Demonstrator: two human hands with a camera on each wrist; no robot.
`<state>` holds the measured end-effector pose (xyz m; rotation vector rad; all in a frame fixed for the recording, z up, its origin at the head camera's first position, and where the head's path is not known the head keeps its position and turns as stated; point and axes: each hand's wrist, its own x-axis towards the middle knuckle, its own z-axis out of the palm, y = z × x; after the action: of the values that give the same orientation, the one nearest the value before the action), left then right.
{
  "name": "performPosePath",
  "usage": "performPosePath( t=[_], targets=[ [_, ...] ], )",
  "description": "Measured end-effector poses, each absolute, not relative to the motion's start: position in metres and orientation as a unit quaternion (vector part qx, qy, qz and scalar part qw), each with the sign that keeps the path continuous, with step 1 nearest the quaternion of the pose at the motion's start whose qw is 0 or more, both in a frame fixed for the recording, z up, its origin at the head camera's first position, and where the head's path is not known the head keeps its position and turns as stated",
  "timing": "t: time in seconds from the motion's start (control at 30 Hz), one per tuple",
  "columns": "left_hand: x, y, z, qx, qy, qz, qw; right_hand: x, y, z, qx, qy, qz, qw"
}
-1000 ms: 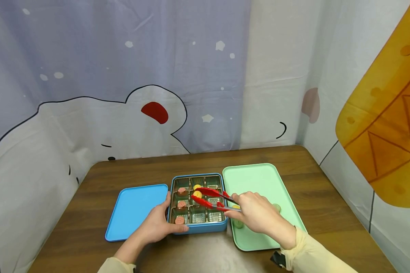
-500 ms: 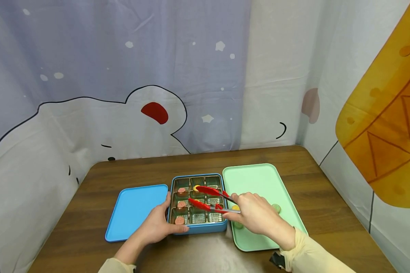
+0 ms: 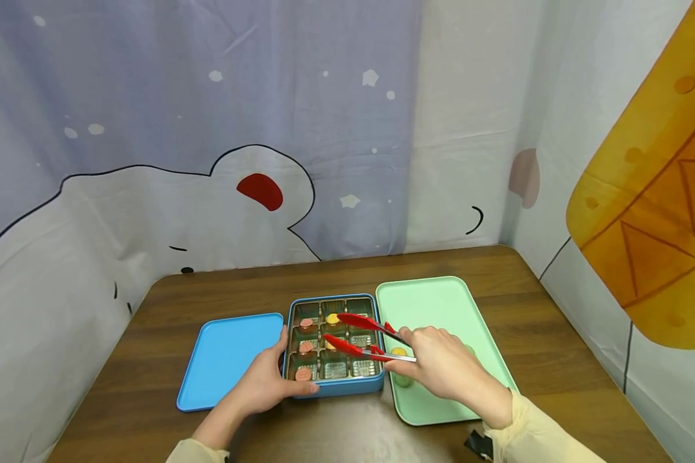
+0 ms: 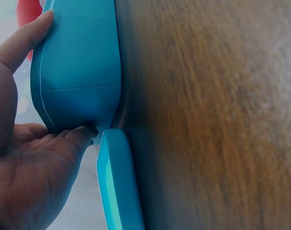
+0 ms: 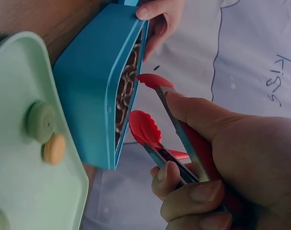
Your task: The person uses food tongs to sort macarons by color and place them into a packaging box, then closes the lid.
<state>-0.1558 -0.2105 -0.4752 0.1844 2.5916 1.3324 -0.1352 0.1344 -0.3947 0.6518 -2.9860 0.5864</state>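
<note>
My left hand grips the front left corner of a blue box, thumb on its front and fingers along its left side. Inside, a clear divided insert holds three pink macarons down the left column. A yellow macaron sits in the back middle compartment. Another yellow macaron lies in the centre compartment, partly covered by the tongs. My right hand holds red-tipped metal tongs over the box. Their tips are spread apart with nothing between them.
Right of the box lies a pale green tray. On it are green macarons and a yellow macaron. A blue lid rests on the wooden table at the left. Printed curtains stand behind.
The yellow macaron between the tong tips has gone down into the centre compartment and been let go. The tongs have spread and shifted slightly right. My left hand stays on the box.
</note>
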Motion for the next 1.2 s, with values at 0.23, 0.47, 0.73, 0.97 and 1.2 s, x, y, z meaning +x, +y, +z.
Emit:
performPosePath(
  t=[0.23,0.47,0.73,0.97,1.2],
  targets=[
    [-0.155,-0.210,-0.474,0.072,0.882,0.453,0.110,-0.126,0.170,-0.393,0.178,-0.965,0.191,0.017],
    [-0.155,-0.210,-0.474,0.068,0.876,0.461,0.123,-0.115,0.208,-0.397,0.145,-0.971,0.189,0.026],
    [-0.155,-0.209,-0.473,0.061,0.877,0.460,0.124,-0.103,0.229,-0.407,0.134,-0.973,0.185,0.032],
    [-0.154,-0.210,-0.473,0.058,0.879,0.457,0.125,-0.101,0.231,-0.415,0.141,-0.973,0.180,0.013],
    [-0.155,-0.209,-0.474,0.062,0.882,0.451,0.120,-0.100,0.231,-0.419,0.140,-0.975,0.173,-0.005]
  ],
)
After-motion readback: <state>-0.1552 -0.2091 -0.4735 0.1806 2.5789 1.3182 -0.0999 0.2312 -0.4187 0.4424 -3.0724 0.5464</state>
